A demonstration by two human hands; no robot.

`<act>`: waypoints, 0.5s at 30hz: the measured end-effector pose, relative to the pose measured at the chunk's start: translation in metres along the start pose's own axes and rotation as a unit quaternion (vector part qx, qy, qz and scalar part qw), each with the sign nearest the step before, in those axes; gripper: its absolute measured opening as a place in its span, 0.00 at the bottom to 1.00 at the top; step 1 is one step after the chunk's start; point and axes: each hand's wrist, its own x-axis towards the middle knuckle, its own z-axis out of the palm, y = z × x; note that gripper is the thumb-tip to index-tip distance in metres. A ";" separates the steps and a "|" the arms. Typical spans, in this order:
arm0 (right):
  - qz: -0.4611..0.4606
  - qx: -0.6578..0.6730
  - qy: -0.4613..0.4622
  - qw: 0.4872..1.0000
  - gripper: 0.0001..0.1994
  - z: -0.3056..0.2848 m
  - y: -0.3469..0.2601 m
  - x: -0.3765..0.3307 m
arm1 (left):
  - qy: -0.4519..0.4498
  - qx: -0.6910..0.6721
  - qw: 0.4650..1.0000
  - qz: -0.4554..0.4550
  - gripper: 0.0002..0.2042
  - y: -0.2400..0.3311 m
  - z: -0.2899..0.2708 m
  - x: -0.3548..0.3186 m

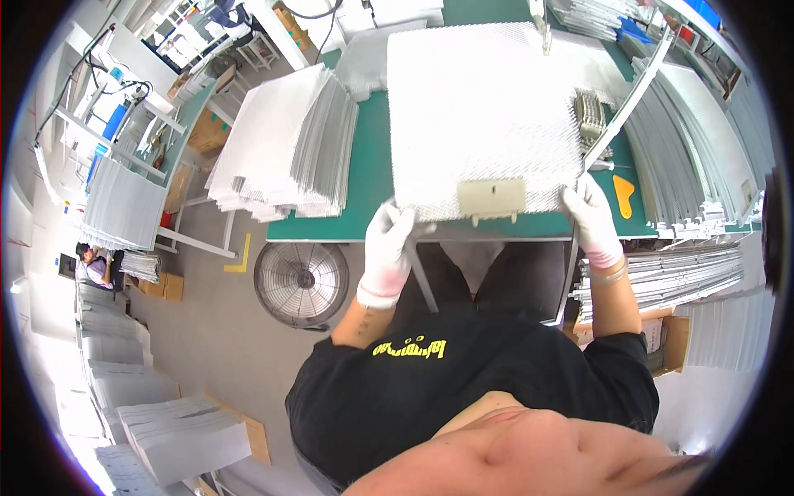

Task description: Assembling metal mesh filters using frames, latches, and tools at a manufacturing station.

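Note:
A white mesh panel point(480, 107), its edges finely toothed, is held level over the green table point(372, 165). At the middle of its near edge sits a small beige plate point(491, 197) with a dark slot. In a white glove, my left hand point(387, 248) pinches the near left corner. My right hand point(592, 221), also gloved, grips the near right corner with its thumb on top. Partly hidden beside the panel's right edge is a stack of small grey-green ribbed parts point(590, 116). A yellow scraper-shaped tool point(623, 197) lies right of my right hand.
A stack of white panels point(273, 136) stands on the left of the table, another stack point(682, 140) on the right. A white pole point(633, 103) slants up near my right hand. Below are a floor fan point(303, 281) and a shelf of panels point(670, 281). A person point(98, 269) is far left.

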 end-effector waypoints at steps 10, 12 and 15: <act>-0.136 -0.068 -0.114 0.982 0.26 0.084 -0.051 0.014 | 0.183 0.115 0.947 0.236 0.11 0.030 0.002 -0.064; -0.100 -0.064 -0.176 0.977 0.24 0.091 -0.061 0.021 | 0.193 0.219 0.907 0.304 0.13 0.027 -0.023 -0.064; -0.199 -0.144 -0.169 0.954 0.20 0.095 -0.067 0.038 | 0.130 0.192 0.922 0.310 0.18 0.045 -0.034 -0.053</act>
